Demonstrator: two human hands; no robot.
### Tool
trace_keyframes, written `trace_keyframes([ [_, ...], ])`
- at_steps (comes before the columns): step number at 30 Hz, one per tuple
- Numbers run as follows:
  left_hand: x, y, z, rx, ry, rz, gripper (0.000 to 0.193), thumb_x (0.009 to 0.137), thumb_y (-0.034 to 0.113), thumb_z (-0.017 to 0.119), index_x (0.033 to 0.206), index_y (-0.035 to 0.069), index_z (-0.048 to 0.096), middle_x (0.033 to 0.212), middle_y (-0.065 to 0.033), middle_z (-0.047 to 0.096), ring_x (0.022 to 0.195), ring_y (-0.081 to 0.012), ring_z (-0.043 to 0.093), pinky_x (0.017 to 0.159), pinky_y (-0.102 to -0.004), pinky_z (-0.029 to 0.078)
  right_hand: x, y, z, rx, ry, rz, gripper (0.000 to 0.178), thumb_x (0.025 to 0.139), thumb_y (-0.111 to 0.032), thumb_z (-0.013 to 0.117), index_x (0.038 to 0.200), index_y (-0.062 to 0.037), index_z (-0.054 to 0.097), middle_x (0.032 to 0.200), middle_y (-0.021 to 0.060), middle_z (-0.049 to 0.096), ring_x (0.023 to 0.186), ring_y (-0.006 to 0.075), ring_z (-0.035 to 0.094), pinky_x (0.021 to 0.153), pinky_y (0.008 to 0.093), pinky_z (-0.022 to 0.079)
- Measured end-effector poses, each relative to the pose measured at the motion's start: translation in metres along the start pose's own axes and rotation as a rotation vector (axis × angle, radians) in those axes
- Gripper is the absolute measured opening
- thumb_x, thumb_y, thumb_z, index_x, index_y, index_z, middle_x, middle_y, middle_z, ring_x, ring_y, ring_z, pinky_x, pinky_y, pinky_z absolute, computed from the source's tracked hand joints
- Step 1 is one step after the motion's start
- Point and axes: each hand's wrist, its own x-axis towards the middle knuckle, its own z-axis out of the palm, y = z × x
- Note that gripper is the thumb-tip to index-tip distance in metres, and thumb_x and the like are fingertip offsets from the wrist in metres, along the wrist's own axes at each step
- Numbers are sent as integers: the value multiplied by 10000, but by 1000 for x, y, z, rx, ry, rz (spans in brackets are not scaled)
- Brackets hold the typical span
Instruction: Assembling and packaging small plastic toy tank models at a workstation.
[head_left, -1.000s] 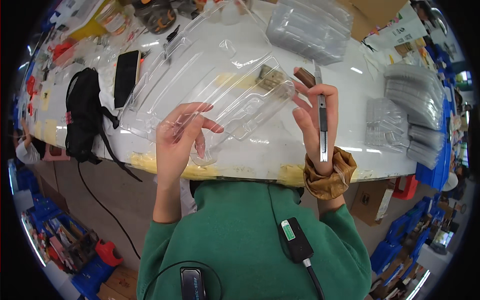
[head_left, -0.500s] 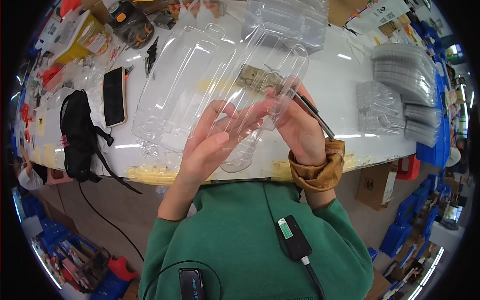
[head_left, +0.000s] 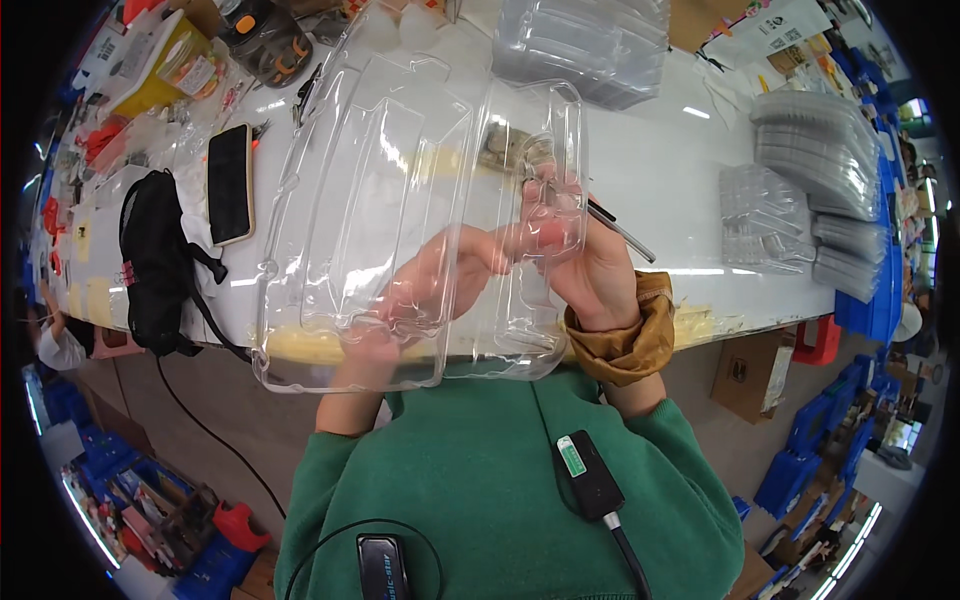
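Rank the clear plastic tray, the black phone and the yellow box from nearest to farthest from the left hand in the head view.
1. Clear plastic tray: held up, the left hand against it.
2. Black phone: on the table, to the left.
3. Yellow box: far left corner of the table.

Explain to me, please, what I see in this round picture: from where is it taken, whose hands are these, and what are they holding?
The picture comes from a wide camera worn on a person's head, looking down, so straight edges bend near the rim. There is no machine: both hands belong to that person, in a green top. The left hand and the right hand hold up a large clear plastic tray with moulded hollows, seen through the plastic. The right hand also keeps a thin dark tool; I cannot tell its kind. Below is a white table. On it lie a black phone, a black bag, and stacks of clear trays at the right.
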Motion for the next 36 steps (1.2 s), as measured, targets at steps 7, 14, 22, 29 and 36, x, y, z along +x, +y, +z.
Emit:
trace_keyframes([
  [7, -12, -2, -13, 240, 331, -78, 355, 794, -35, 694, 1049, 70, 470, 1096, -203, 684, 1055, -224, 631, 899, -308, 495, 0, 9, 11, -120, 54, 7, 289, 954, 8, 520, 1223, -58, 435, 1130, 153, 610, 952, 175, 627, 858, 284, 513],
  [14, -7, 2, -4, 169, 397, -116, 361, 800, -97, 681, 1024, 76, 458, 971, -128, 716, 882, -142, 646, 767, -251, 512, -2, 17, 10, -233, 46, -37, 269, 950, 14, 524, 1190, -67, 432, 1090, 127, 616, 921, 163, 612, 824, 274, 504],
  [22, -5, 7, 4, 284, 411, -106, 369, 802, -68, 704, 1027, 81, 452, 900, -56, 661, 873, -133, 622, 791, -270, 502, 4, 14, 15, -241, 28, -36, 264, 939, 30, 528, 1164, -78, 443, 1091, 116, 626, 918, 151, 602, 822, 270, 496],
  [29, -10, 12, 17, 793, 403, -70, 365, 797, -26, 732, 1016, 91, 464, 895, -17, 533, 891, -131, 582, 804, -260, 482, 1, 7, 16, -234, 22, 57, 291, 927, 43, 537, 1189, -65, 470, 1105, 118, 639, 976, 160, 611, 859, 273, 493],
  [36, -9, 12, 16, 701, 576, -145, 417, 743, -10, 781, 1015, 97, 483, 875, -16, 582, 852, -122, 579, 811, -242, 463, 0, 10, 18, -212, 38, -3, 347, 906, 69, 551, 1224, -50, 482, 1107, 123, 646, 1027, 185, 617, 898, 287, 495],
])
